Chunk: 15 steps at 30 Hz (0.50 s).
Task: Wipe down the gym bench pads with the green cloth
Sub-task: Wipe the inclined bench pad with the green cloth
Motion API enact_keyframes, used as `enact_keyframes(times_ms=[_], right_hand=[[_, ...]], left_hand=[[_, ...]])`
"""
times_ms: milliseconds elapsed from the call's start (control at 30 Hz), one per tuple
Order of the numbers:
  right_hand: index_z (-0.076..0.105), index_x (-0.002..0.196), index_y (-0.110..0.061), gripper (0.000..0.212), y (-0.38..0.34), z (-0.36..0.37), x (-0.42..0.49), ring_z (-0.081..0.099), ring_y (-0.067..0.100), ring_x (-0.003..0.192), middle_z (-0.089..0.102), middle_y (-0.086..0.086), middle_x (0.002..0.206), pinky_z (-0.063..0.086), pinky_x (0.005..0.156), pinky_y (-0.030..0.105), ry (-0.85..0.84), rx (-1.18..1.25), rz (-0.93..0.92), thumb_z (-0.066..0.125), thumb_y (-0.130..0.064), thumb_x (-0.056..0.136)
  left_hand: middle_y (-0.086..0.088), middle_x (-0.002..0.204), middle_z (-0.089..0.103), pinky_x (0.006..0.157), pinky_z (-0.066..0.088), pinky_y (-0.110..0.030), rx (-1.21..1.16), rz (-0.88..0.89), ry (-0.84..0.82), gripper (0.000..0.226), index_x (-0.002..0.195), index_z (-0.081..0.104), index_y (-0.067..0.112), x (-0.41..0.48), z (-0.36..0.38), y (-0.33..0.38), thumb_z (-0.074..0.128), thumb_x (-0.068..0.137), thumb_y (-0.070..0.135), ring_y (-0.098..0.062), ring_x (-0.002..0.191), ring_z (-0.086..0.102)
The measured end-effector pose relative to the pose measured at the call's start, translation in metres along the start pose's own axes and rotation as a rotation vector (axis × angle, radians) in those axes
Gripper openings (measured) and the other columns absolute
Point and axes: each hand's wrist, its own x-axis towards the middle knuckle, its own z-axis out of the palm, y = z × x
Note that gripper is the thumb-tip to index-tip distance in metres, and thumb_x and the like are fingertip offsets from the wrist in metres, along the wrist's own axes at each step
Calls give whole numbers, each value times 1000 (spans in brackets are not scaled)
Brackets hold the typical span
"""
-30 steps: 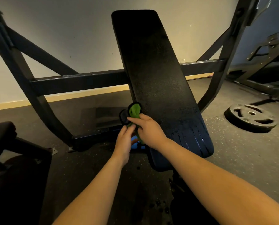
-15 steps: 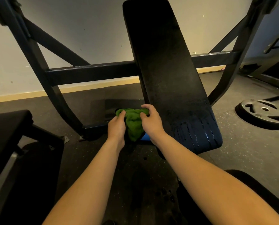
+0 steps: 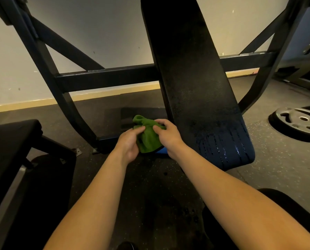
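**Green cloth** (image 3: 147, 136): bunched and held clear of any surface between both hands, just beside the left edge of the inclined pad (image 3: 192, 78) near its lower end. It does not appear to touch the pad face.

**Left hand** (image 3: 129, 143): fingers curled, pinching the cloth's left side.

**Right hand** (image 3: 168, 136): fingers curled over the cloth's upper right, gripping it.

**Inclined pad**: long and black, tilted up toward the wall. Wet streaks (image 3: 228, 147) run down its lower end, while the upper face looks dull.

**Second pad** (image 3: 11, 134): dark, at the left edge of view. Whether it is wet or dry cannot be told.

**Surroundings**: a black steel frame (image 3: 105, 78) stands behind the pads, and a weight plate (image 3: 298, 123) lies on the floor (image 3: 276, 168) to the right.

**Step in hand (judged)**: the cloth is being shaped into a usable wad — no wiping contact at this moment.

**Next move (judged)**: one hand needs to take the wad flat against the palm and the other needs to let go. The cloth then goes onto the pad face and sweeps along its length, finishing across the wet streaks at the lower end. The pad's upper end looks like a long reach.
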Motion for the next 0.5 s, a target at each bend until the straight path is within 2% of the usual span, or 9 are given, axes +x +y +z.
enact_keyframes(times_ms=[100,167,200,233,267,333,400,500], right_hand=[[62,116,-26,17,0,-1,2,64,13,101,65,-1,113,57,86,33,122,-17,-25,52,-23,101],[55,120,-26,18,-1,-1,-1,62,10,97,62,-2,111,55,82,28,175,13,-35,51,-25,102],[50,120,-26,19,-3,-1,-2,61,10,96,60,-2,110,54,80,26,176,26,-43,52,-25,102],[47,120,-26,19,-3,0,-4,61,11,97,59,-2,110,54,80,26,152,21,-56,52,-26,101],[47,119,-25,19,-4,1,-4,61,13,100,59,-1,111,53,82,28,110,-18,-83,52,-28,101],[55,117,-23,17,-6,2,-5,60,14,106,61,-2,113,52,88,30,5,-156,-159,50,-30,102],[63,116,-25,20,-10,-3,-5,60,10,107,64,-6,112,50,93,32,-84,-257,-216,50,-29,101],[69,119,-27,25,-20,-25,-5,57,8,112,60,-6,119,48,97,28,-145,-329,-289,57,-25,98]], left_hand=[[-6,122,65,91,54,-39,143,14,232,58,134,51,18,8,-3,-8,79,84,29,-22,107,64],[0,127,48,95,49,-37,257,192,317,60,136,38,29,4,-1,-14,75,89,31,-18,114,52],[2,132,45,99,48,-40,303,289,294,50,134,40,34,4,1,-17,69,93,35,-18,117,50],[2,136,47,103,48,-42,295,328,203,38,131,45,36,2,5,-17,62,97,41,-18,120,51],[0,136,53,104,48,-44,235,304,69,32,130,51,36,-4,12,-15,54,100,46,-18,121,55],[0,131,63,99,50,-39,99,180,-149,36,134,57,32,-12,20,-11,44,104,48,-17,119,61],[-2,127,68,94,52,-36,-15,100,-199,36,135,59,29,-9,23,-10,45,105,42,-17,116,66],[-9,122,71,93,55,-37,-142,66,-181,32,131,62,21,-2,28,-10,51,104,33,-21,110,70]])
